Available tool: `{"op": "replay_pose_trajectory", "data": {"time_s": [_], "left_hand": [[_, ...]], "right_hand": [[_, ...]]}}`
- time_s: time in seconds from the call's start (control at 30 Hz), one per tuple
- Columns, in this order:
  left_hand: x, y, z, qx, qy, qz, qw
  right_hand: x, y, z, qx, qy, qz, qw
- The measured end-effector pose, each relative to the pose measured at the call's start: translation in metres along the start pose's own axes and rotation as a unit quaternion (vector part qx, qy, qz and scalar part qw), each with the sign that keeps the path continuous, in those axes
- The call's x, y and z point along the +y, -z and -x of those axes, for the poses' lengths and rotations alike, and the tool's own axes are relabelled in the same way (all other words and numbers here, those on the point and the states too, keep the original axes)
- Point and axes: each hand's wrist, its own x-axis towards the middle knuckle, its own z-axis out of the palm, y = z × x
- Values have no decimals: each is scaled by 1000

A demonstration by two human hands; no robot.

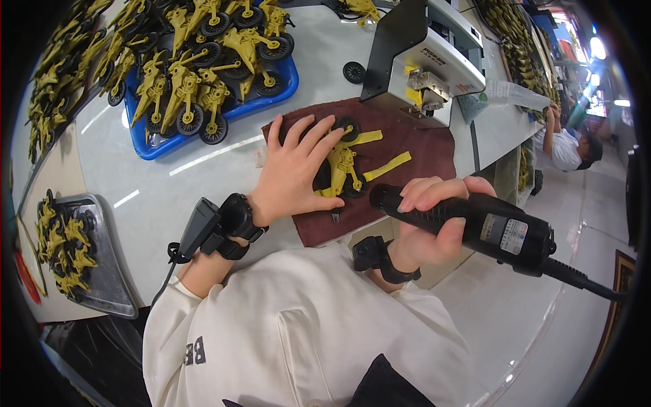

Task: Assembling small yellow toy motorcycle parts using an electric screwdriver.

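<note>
A yellow toy motorcycle (340,166) with black wheels lies on a maroon cloth (424,146) at the table's near edge. My left hand (291,166) is spread over the cloth at the toy's left side, its fingers apart and partly covering it. The thumb reaches along the toy's near end; whether it presses on the toy I cannot tell. A strip of yellow tape (388,166) lies to the toy's right. In my right hand (434,217) is a black corded power tool (498,227), gripped round its body, its front end just right of the toy.
Beyond the cloth stands a black-and-white tape dispenser (397,51), with a loose wheel (354,72) beside it. A blue tray (224,122) heaped with yellow motorcycles is at the far left. Nearer sits a metal tray (119,271) of yellow parts. A co-worker (566,149) is at the right.
</note>
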Motion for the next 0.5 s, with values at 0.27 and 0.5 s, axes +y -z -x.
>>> {"op": "replay_pose_trajectory", "data": {"time_s": [0.27, 0.5], "left_hand": [[0, -1, 1, -4, 4, 7, 1000], [-1, -2, 1, -2, 4, 7, 1000]], "right_hand": [[7, 1, 2, 26, 7, 16, 1000], [10, 1, -2, 13, 32, 101, 994]]}}
